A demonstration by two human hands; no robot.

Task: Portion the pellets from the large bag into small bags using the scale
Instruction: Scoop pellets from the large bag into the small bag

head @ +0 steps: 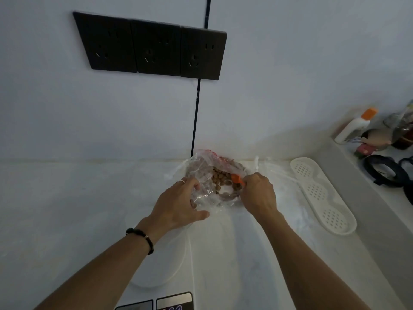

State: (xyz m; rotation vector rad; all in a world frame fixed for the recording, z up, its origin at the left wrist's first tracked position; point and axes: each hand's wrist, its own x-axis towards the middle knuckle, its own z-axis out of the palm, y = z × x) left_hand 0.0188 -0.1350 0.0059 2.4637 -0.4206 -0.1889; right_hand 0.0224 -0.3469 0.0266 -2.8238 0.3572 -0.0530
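pellets (221, 179) sit brown and heaped inside the large clear bag (207, 175), which lies open on the white counter (67, 209) near the wall. nearest the camera, the scale (174, 300) shows only its dark display panels at the bottom edge, with a white round dish (165, 265) just beyond it, partly under the left forearm. the left hand (178, 202) has its fingers curled round the near left edge of the bag, thumb stretched out along the plastic. the right hand (259, 193) pinches the handle of an orange scoop (237, 179) whose tip is among the pellets. right of the bag lies a white perforated tray (321, 195). farther right, on a raised ledge, stands a white bottle with an orange cap (355, 127). three dark sockets (152, 47) are set on the wall above.
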